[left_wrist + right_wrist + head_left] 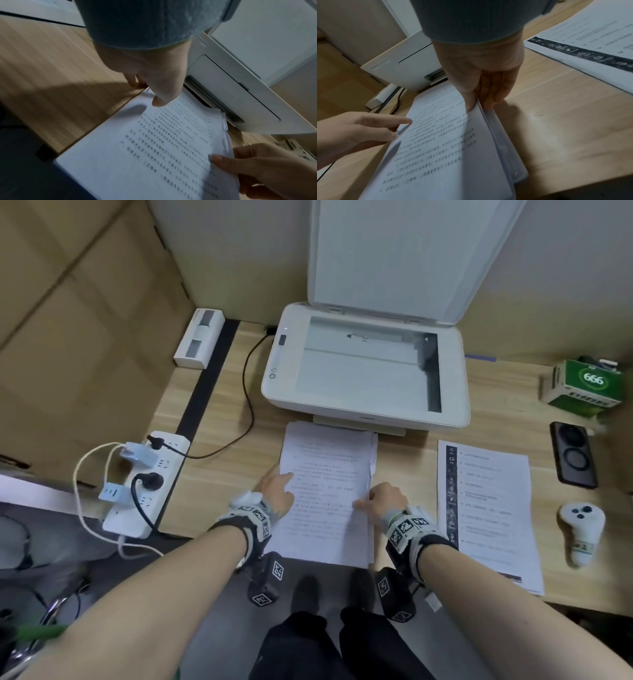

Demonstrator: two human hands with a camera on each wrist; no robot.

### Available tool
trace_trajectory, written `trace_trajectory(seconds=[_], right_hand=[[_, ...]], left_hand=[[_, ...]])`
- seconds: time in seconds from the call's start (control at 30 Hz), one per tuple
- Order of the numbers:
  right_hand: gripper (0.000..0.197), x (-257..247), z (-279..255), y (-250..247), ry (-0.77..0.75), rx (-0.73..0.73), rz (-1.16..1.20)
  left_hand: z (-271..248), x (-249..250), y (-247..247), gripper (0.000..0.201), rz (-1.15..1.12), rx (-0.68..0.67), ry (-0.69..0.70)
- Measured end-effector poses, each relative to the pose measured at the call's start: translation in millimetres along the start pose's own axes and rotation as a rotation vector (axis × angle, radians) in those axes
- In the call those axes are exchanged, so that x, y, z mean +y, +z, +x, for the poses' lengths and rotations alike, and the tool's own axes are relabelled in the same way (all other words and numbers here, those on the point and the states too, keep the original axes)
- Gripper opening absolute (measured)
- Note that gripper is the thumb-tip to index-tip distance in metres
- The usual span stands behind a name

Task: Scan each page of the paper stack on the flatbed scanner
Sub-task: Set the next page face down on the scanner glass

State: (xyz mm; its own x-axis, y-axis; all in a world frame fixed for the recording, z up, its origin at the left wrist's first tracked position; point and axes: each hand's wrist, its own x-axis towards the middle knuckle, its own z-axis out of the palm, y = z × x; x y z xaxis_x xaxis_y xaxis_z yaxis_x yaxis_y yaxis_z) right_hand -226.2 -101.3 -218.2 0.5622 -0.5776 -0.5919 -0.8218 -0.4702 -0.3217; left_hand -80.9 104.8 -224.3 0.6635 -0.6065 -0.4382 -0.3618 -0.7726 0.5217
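Note:
The white flatbed scanner (452, 364) stands at the back of the desk with its lid (394, 251) raised and its glass (359, 364) bare. In front of it lies the stack of printed pages (325, 460). My right hand (363, 503) pinches the right edge of the top sheet (445, 142), thumb on top and fingers underneath, and that edge is lifted off the stack. My left hand (284, 477) is at the stack's left edge, fingers fairly straight, thumb (159, 100) just over the page. I cannot tell whether it grips the sheet.
More printed pages (486, 508) with a dark strip lie to the right of the stack. Further right are a black phone (573, 455), a white controller (580, 529) and a green box (582, 388). A power strip (144, 484) with cables and a white box (198, 337) sit left.

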Motion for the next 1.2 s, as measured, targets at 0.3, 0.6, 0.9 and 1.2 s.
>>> trace_trajectory(seconds=[0.3, 0.6, 0.9, 1.2], right_hand=[[0.014, 8.4, -17.7, -3.0, 0.102, -0.118, 0.074], [0.03, 6.1, -36.2, -21.9, 0.055, 0.021, -0.184], [0.04, -7.7, -41.1, -83.5, -0.166, 0.25, -0.205], [0.023, -55.0, -18.5, -165.3, -0.267, 0.429, -0.207]], left_hand=[[10.5, -6.0, -10.4, 0.041, 0.083, -0.07, -0.02], [14.1, 9.3, -18.9, 0.064, 0.239, -0.167, 0.141], [17.7, 71.2, -82.8, 0.093, 0.07, 0.091, 0.346], [48.9, 115.6, -134.7, 0.047, 0.068, 0.159, 0.311]])
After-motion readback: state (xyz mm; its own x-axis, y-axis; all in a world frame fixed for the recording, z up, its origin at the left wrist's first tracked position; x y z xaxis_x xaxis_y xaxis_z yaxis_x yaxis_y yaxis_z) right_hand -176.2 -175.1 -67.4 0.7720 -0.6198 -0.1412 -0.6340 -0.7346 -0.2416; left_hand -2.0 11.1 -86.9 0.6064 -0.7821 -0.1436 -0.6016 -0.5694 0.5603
